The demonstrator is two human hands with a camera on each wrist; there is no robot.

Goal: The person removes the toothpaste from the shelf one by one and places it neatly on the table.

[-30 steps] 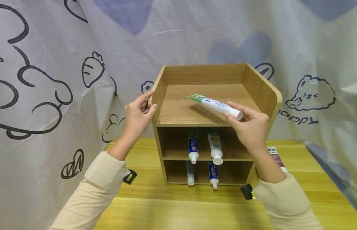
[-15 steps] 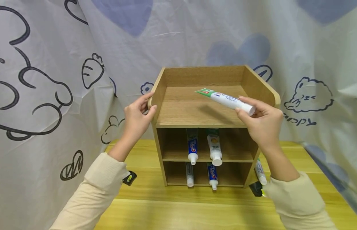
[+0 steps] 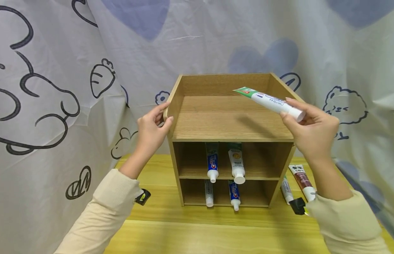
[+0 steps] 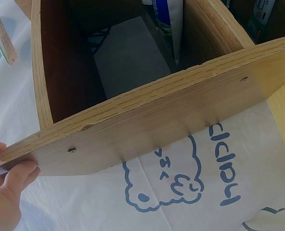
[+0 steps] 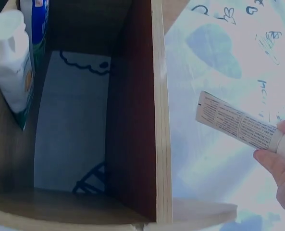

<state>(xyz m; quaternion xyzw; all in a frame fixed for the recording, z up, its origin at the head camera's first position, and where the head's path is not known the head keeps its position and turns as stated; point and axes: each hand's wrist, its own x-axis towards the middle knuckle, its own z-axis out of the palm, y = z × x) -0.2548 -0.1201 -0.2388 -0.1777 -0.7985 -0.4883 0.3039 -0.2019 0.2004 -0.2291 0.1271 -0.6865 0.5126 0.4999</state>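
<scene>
My right hand (image 3: 314, 130) pinches a white toothpaste tube (image 3: 263, 100) with a green flat end by its capped end. The tube is tilted over the right part of the wooden shelf unit's top board (image 3: 209, 120), flat end pointing left and away. Printed text covers the side of the tube (image 5: 238, 122) seen in the right wrist view. At the unit's left, my left hand (image 3: 152, 128) grips the front edge of the side panel (image 4: 51, 166), thumb on one face and fingers on the other.
A blue toothpaste tube (image 3: 213, 160) and a white one (image 3: 236, 160) lie in the middle compartment, caps outward. Below are a grey-white tube (image 3: 209, 194) and another blue one (image 3: 234, 192). Right of the unit, a white tube (image 3: 286, 190) and a maroon-and-white tube (image 3: 302, 180) lie on the table.
My right hand has carried the tube rightward and slightly up, away from the middle of the top board. Both tubes right of the unit now show. My left hand stays on the panel.
</scene>
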